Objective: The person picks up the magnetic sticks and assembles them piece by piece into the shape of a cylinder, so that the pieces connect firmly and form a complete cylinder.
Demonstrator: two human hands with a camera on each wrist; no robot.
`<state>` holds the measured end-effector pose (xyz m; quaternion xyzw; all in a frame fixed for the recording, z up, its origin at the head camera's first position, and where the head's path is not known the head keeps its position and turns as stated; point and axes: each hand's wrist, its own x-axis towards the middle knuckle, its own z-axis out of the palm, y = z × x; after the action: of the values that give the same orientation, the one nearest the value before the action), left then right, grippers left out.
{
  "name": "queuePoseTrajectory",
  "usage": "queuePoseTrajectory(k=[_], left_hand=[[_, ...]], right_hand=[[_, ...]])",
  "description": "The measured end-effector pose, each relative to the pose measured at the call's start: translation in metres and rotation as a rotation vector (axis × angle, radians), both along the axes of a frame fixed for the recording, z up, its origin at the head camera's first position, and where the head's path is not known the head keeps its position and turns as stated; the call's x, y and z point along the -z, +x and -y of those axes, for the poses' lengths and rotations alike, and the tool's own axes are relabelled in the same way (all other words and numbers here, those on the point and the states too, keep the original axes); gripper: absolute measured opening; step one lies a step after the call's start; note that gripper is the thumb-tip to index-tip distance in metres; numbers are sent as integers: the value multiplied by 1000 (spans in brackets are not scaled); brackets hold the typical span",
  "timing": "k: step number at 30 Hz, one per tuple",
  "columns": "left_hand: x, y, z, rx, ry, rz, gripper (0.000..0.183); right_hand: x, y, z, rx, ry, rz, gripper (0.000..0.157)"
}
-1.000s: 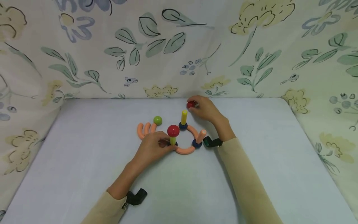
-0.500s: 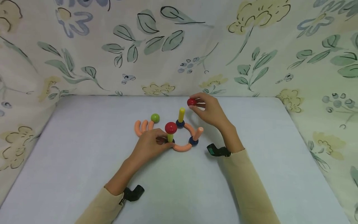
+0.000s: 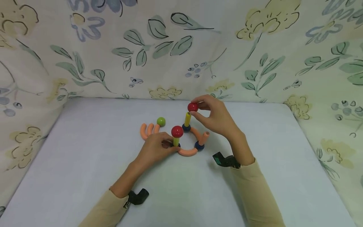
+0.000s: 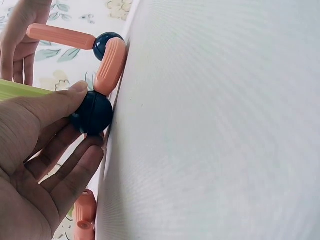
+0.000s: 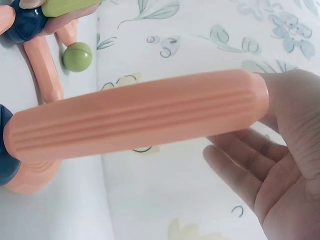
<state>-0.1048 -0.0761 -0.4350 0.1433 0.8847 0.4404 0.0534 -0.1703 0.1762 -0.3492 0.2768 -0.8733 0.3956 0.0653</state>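
Observation:
In the head view my left hand [image 3: 155, 148] is at the ring's near left; the left wrist view shows its thumb and fingers pinching a dark blue ball [image 4: 92, 114]. A green rod [image 3: 176, 142] rises from that ball, topped by a red ball [image 3: 177, 131]. My right hand [image 3: 214, 115] pinches another red ball [image 3: 193, 107] at the top of an upright yellow rod [image 3: 187, 119]; whether they touch I cannot tell. That rod stands on a second blue ball [image 3: 186, 127]. Curved orange pieces [image 3: 188, 152] link the balls. The right wrist view hides the held red ball.
An orange rod [image 3: 204, 138] stands tilted on a third blue ball [image 3: 199, 145], close under the right wrist. Left of the ring lie several loose curved orange pieces [image 3: 149, 129] and a green ball [image 3: 161, 121]. A floral cloth [image 3: 170, 72] hangs behind the white table [image 3: 85, 151].
The red ball in my right hand has come from behind the yellow rod to its top, and the right wrist has shifted right and nearer. My left hand keeps its hold on the blue ball.

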Motion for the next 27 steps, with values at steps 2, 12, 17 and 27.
queuePoseTrajectory(k=[2, 12, 17, 27], left_hand=[[1, 0, -1, 2, -6, 4, 27], [1, 0, -1, 8, 6, 2, 25], [-2, 1, -1, 7, 11, -2, 26], [-1, 1, 0, 9, 19, -13, 27]], right_hand=[[1, 1, 0, -22, 3, -5, 36], [3, 0, 0, -86, 14, -18, 38], [5, -2, 0, -88, 27, -29, 40], [-1, 13, -15, -15, 9, -4, 48]])
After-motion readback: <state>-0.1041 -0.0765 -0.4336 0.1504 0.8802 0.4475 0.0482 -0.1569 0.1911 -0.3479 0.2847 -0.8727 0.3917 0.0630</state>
